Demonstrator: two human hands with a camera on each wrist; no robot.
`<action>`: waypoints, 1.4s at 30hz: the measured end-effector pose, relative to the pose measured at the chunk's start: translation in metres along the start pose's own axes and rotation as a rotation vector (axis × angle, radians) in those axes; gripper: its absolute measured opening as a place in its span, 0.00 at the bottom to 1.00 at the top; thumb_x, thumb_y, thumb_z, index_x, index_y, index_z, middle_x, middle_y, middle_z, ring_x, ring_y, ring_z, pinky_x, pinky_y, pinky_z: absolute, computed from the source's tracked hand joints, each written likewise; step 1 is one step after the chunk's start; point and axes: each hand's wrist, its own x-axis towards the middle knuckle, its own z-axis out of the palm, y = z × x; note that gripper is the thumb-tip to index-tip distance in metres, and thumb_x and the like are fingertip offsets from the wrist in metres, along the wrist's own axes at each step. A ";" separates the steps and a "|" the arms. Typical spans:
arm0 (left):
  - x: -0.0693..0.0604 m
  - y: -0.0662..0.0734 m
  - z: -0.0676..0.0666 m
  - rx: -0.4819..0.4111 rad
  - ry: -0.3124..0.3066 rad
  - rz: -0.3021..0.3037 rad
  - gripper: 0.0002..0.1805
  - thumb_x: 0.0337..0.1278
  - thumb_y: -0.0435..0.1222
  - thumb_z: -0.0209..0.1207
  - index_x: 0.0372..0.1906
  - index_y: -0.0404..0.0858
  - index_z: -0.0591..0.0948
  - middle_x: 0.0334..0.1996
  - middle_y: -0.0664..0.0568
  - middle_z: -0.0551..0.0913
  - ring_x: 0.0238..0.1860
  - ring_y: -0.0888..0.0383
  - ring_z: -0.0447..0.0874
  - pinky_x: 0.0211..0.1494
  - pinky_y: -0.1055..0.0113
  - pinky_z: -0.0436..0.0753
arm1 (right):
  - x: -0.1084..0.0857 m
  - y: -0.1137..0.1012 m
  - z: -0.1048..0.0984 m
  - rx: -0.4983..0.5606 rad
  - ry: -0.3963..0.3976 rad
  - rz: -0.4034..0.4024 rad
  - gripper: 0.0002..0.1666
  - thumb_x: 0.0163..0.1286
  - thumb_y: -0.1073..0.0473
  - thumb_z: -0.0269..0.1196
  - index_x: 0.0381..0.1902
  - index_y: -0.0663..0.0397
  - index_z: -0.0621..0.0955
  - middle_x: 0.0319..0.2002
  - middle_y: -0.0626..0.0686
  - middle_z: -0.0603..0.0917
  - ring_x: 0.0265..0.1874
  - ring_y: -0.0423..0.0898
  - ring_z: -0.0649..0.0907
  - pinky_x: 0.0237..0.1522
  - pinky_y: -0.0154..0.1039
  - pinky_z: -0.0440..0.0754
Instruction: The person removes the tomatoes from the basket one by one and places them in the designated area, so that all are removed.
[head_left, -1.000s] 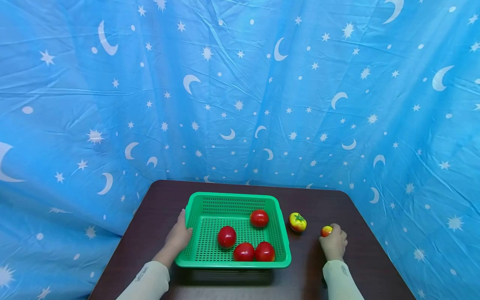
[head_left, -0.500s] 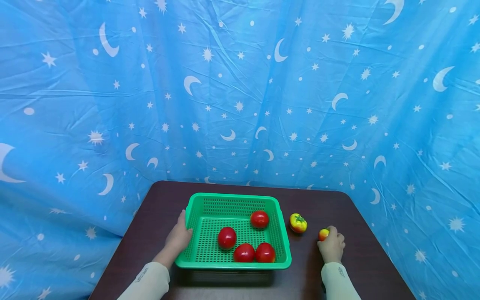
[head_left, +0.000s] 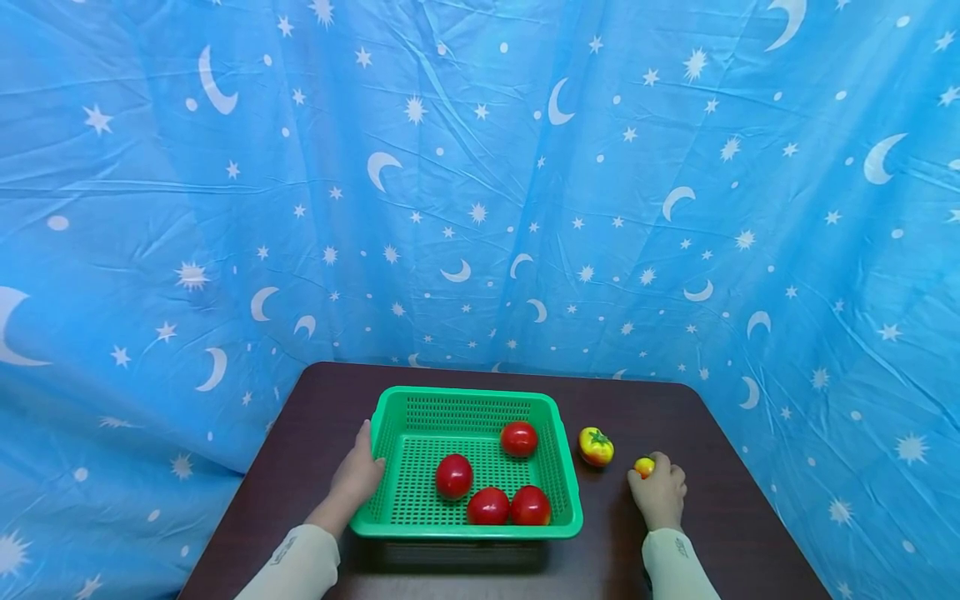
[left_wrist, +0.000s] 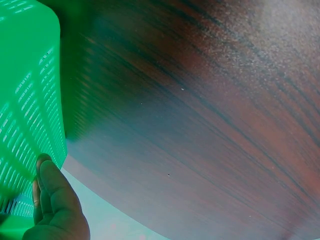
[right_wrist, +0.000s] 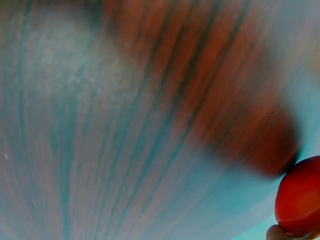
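Note:
My left hand [head_left: 358, 473] grips the left side of a green plastic basket [head_left: 467, 530], thumb over the rim. In the left wrist view its fingers [left_wrist: 59, 192] lie along the basket's slotted outer wall. Several glossy red tomatoes [head_left: 453, 477] lie in the basket, apart from its left part. At the right, my right hand [head_left: 662, 493] holds a small yellow-and-red tomato [head_left: 644, 467] at the tabletop. The right wrist view shows that one's red side, with a fingertip against it; most of the hand is out of that view.
Between basket and right hand sits another yellow-and-red tomato [head_left: 596, 447], its green star-shaped top facing up. All stand on a dark brown wooden table [head_left: 637, 408] with rounded far corners. Blue curtains [head_left: 480, 208] with white moons and stars hang behind and at both sides.
My right hand has moved slightly left and nearer the front with its tomato, which shows more yellow now. Left hand, basket and the other tomatoes have stayed in place.

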 end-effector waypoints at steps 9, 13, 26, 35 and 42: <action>-0.001 0.001 -0.001 0.005 0.005 0.006 0.43 0.72 0.34 0.50 0.81 0.35 0.39 0.64 0.26 0.72 0.52 0.37 0.82 0.38 0.55 0.77 | -0.002 -0.007 0.002 -0.026 0.018 -0.032 0.31 0.68 0.61 0.60 0.67 0.63 0.66 0.65 0.74 0.60 0.59 0.70 0.62 0.64 0.70 0.65; -0.001 0.001 -0.001 0.005 0.005 0.008 0.43 0.72 0.34 0.50 0.81 0.35 0.39 0.63 0.26 0.73 0.51 0.37 0.83 0.36 0.56 0.77 | -0.002 -0.010 0.004 -0.045 0.025 -0.062 0.31 0.70 0.61 0.62 0.67 0.63 0.67 0.64 0.74 0.62 0.58 0.70 0.63 0.64 0.69 0.66; -0.001 0.001 -0.001 -0.010 -0.003 0.011 0.43 0.73 0.33 0.50 0.81 0.35 0.38 0.64 0.26 0.72 0.43 0.43 0.84 0.32 0.58 0.74 | -0.001 -0.015 0.010 -0.048 0.003 -0.080 0.32 0.69 0.63 0.65 0.66 0.65 0.66 0.64 0.74 0.60 0.59 0.70 0.62 0.65 0.69 0.66; -0.001 0.001 -0.001 -0.005 -0.003 0.009 0.43 0.73 0.34 0.49 0.81 0.35 0.38 0.67 0.26 0.69 0.52 0.36 0.82 0.37 0.55 0.77 | -0.001 -0.013 0.010 -0.052 0.003 -0.078 0.31 0.69 0.60 0.62 0.66 0.66 0.66 0.65 0.74 0.59 0.59 0.70 0.62 0.65 0.69 0.66; -0.001 0.000 0.000 0.006 0.006 0.011 0.42 0.73 0.34 0.49 0.81 0.34 0.39 0.66 0.26 0.71 0.52 0.35 0.82 0.38 0.54 0.78 | -0.002 -0.014 0.011 -0.051 0.008 -0.083 0.30 0.69 0.61 0.61 0.65 0.66 0.67 0.65 0.74 0.60 0.60 0.70 0.62 0.65 0.69 0.66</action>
